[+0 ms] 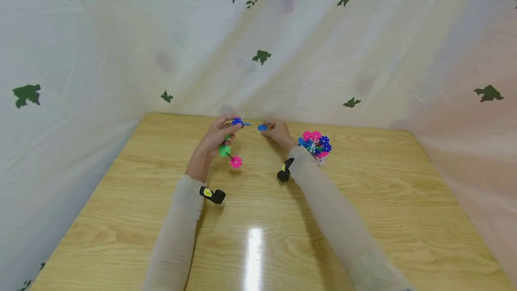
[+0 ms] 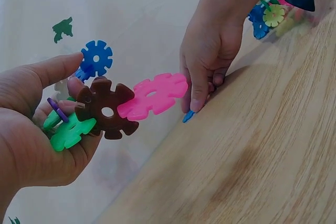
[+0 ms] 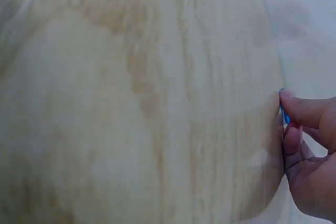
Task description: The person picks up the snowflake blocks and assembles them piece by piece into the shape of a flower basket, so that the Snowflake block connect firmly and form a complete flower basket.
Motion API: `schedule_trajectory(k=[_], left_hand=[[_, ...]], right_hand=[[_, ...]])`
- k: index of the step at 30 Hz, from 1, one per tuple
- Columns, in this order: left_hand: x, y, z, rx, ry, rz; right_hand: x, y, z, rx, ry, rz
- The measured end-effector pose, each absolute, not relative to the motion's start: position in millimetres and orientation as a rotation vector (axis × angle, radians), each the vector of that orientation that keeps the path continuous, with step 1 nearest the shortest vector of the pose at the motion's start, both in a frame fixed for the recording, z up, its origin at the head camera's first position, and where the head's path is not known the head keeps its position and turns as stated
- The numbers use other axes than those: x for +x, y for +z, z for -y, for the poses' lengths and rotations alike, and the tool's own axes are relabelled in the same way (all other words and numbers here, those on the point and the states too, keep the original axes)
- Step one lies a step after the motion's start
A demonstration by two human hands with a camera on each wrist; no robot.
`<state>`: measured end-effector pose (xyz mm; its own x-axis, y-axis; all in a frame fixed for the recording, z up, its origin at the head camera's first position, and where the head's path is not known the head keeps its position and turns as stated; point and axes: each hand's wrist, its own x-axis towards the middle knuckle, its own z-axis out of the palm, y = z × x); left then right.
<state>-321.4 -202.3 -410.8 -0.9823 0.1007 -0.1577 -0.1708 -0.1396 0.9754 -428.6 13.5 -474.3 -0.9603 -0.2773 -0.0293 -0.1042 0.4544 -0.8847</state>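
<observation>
My left hand (image 2: 47, 124) holds a chain of joined notched plastic discs. In the left wrist view the chain shows a blue disc (image 2: 97, 57) by the fingertips, a brown disc (image 2: 94, 100), a pink disc (image 2: 152, 96) at the outer end, and a green disc (image 2: 71, 132) against the palm with a purple one edge-on. My right hand (image 1: 278, 132) pinches a single blue disc (image 1: 262, 127) between thumb and fingers, a short gap to the right of the chain. Only a sliver of that disc shows in the right wrist view, at the fingertips.
A heap of colourful notched discs (image 1: 315, 147) lies on the wooden table (image 1: 363, 219), right of my right forearm. A pale curtain (image 1: 210, 57) with green leaf and bird shapes hangs behind the table's far edge. Black wrist cameras sit on both sleeves.
</observation>
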Motion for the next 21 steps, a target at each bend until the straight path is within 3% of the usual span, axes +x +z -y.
schedule_trajectory(k=[13,21], left_hand=[[-322.6,-414.0,203.0,-0.118,2.239,-1.903],[-324.0,-414.9,199.0,-0.122,2.236,-1.843]], right_hand=[[-416.2,-464.6,-21.0,-0.397,-1.516,-2.345],[-402.1,-461.5,-36.2,-0.279,-1.658,-2.212]])
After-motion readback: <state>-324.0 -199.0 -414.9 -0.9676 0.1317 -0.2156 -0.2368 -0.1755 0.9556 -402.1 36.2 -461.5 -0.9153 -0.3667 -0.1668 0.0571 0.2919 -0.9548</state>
